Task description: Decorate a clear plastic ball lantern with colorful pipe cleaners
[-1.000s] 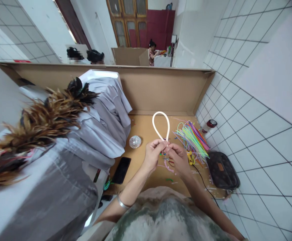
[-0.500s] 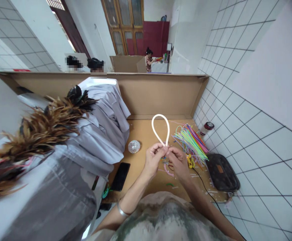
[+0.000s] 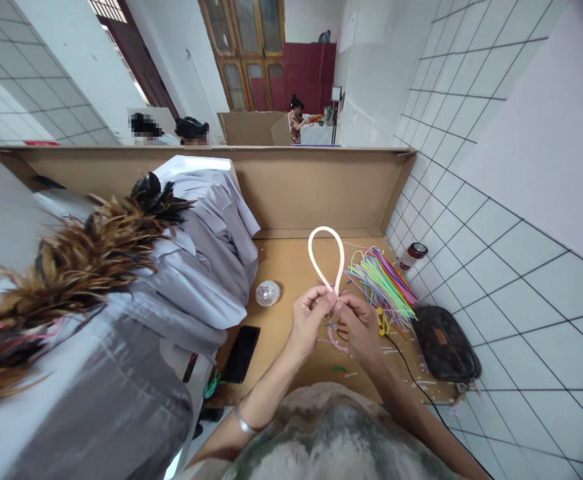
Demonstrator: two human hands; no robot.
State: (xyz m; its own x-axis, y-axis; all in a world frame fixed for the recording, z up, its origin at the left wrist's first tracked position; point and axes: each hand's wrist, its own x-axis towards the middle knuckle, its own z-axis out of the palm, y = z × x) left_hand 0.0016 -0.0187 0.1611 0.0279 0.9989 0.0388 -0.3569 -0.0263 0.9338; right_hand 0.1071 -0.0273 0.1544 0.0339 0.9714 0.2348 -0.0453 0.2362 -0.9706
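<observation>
A white pipe cleaner (image 3: 311,251), bent into a teardrop loop, stands up from my fingertips with its two ends brought together at the bottom. My left hand (image 3: 309,320) pinches the ends from one side between thumb and fingers. Close against it, my right hand (image 3: 360,327) pinches the same spot, and the fingers hide the very tips. Beneath my hands lie a curved pink piece (image 3: 338,341) and what looks like a metal-bladed tool, partly covered. Yellow handles (image 3: 383,322) show just beside my right hand.
Right of my hands lies a bundle of coloured pipe cleaners (image 3: 384,283), near a dark-lidded jar (image 3: 414,254) and a black pouch (image 3: 444,343). On the left are a clear faceted bowl (image 3: 268,293), a black phone (image 3: 241,354), and grey cloth (image 3: 206,247) with brown feathers (image 3: 96,243). A cardboard wall (image 3: 316,190) bounds the back.
The white loop and both hands have shifted slightly to the right and down in view. The pinch at the loop's base stays the same.
</observation>
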